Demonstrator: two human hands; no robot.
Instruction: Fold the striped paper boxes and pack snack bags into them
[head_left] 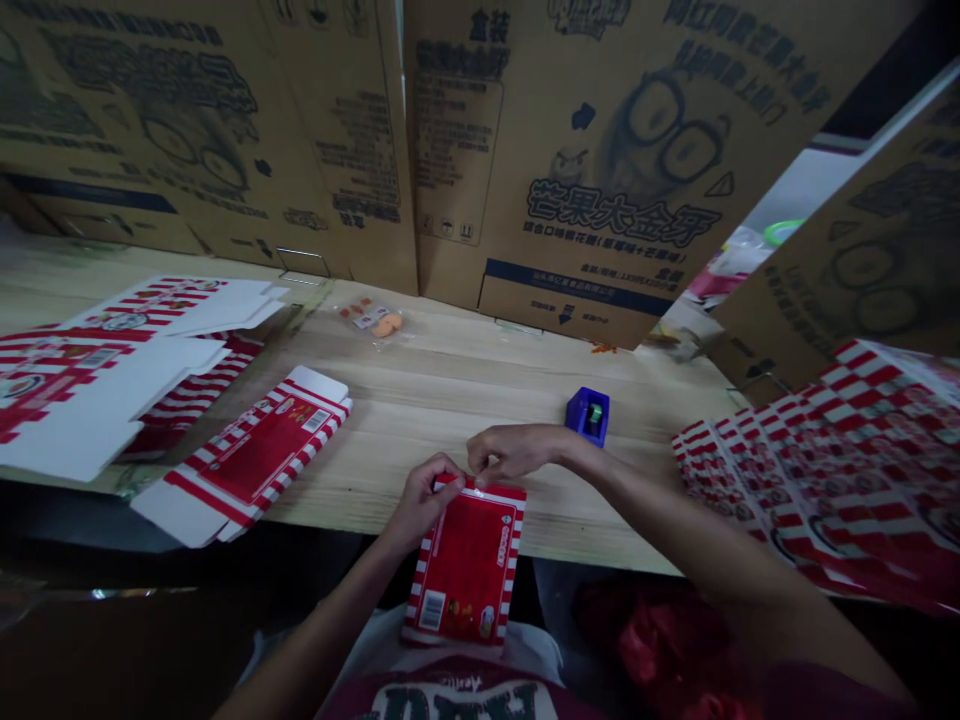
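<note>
A red box with white-striped edges (474, 550) leans between the table edge and my lap, its printed panel facing up. My left hand (426, 500) grips its upper left corner, the thumb lying on the top edge. At the middle of that same edge, the curled fingers of my right hand (514, 452) press down. A small shiny spot shows by the fingertips there; whatever they pinch is hidden. Beyond my right wrist stands a blue tape dispenser (587, 416) with a greenish roll.
Flat red-and-white box blanks (97, 400) are piled at the left, and a flattened box (262, 450) overlaps the table edge. Striped boxes (832, 470) are stacked at the right. Large brown cartons (555, 150) wall off the back. A clear packet (373, 318) lies before them.
</note>
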